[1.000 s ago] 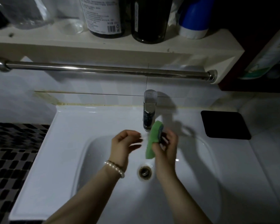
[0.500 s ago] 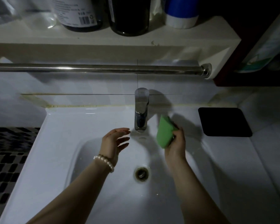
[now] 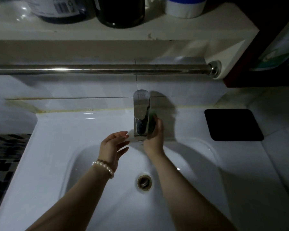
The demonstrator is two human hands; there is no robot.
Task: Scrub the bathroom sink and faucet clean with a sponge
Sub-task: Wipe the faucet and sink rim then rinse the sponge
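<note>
1. White ceramic sink [image 3: 45, 147]: basin holds no standing water that I can make out; one metal drain [image 3: 144, 181] at the bottom, open, no plug.
2. One chrome faucet [image 3: 141, 114] at the back rim, centre, spout pointing toward the basin.
3. Green sponge [image 3: 152, 121] sits against the faucet's right side, mostly hidden behind the spout & the hand; only a dark green sliver shows.
4. Right hand [image 3: 154, 137] grips the sponge, fingers curled round it, pressing it to the faucet body.
5. Left hand [image 3: 113, 144] is just left of the spout, above the basin, fingers spread & relaxed, holding nothing, not touching the faucet. One pearl bracelet [image 3: 104, 167] on that wrist.
6. White shelf [image 3: 173, 29] above the sink carries 3 clear containers, tops cut off: a dark labelled bottle w/ barcode [image 3: 57, 9], a dark glass bottle [image 3: 120, 12], a blue-and-white container [image 3: 184, 7]. Contents can't tell. Something clear & glassy at far left, too dim to name.
7. One steel towel bar [image 3: 98, 70] runs under the shelf.
8. One black square mat [image 3: 233, 125] on the counter, right of the sink, well apart from both hands.
</note>
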